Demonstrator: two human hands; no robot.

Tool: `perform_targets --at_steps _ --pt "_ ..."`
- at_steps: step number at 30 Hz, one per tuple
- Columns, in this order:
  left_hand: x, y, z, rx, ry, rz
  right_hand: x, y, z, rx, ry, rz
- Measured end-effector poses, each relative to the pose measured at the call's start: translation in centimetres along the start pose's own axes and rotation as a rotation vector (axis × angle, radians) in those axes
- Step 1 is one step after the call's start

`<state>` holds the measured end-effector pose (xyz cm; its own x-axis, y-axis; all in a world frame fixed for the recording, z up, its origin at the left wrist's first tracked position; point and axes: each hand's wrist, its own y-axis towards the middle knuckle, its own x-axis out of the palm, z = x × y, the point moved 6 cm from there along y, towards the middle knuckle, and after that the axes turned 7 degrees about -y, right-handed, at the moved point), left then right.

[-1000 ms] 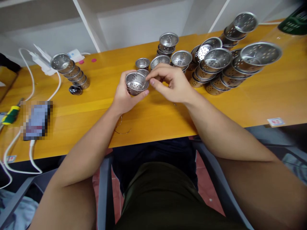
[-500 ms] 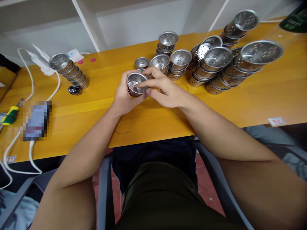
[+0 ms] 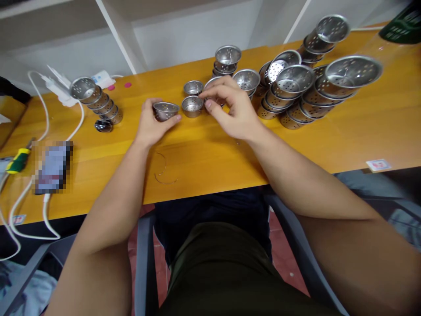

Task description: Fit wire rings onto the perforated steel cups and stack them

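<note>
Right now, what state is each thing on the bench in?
left hand: gripping a perforated steel cup standing upright on the table
right hand: fingers at another cup, grip unclear
cup between hands: upright, free
leaning stack: tipped over
screwdriver: lying flat

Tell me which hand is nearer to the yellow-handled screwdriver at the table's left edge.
Left. The left hand grips a small perforated steel cup mid-table, well right of the yellow-handled screwdriver; the right hand sits farther right, by the other cups.
</note>
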<state>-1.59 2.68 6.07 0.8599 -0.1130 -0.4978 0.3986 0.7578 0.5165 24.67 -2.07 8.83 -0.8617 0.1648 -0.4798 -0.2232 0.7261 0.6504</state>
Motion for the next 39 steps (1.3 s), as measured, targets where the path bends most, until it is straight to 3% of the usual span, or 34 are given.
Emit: perform_targets --at_steps 6,10,14,19,26,34,39 --pt "-2.7 0.2 -6.7 -0.246 -0.007 0.206 -0.3 0.2 0.5 0.002 -0.037 0.034" --pt "-3.1 1.2 -8.2 -0.163 0.008 0.246 -0.3 0.3 0.5 0.028 -0.047 0.053" --pt "-1.6 1.7 -8.2 -0.095 -0.042 0.288 -0.8 0.6 1.1 0.047 -0.062 0.134" --pt "1.8 2.2 -9.4 -0.020 -0.078 0.221 -0.7 0.7 1.3 0.026 -0.049 0.171" --pt "3.1 2.3 -10.8 -0.029 -0.138 0.207 0.4 0.2 0.0 0.046 -0.098 0.083" --pt "3.9 2.5 -11.4 -0.017 -0.247 0.209 4.0 -0.8 -1.2 -0.031 -0.011 -0.217" --pt "4.2 2.5 -11.3 0.003 -0.283 0.183 4.2 -1.0 -1.1 -0.023 -0.002 -0.310"
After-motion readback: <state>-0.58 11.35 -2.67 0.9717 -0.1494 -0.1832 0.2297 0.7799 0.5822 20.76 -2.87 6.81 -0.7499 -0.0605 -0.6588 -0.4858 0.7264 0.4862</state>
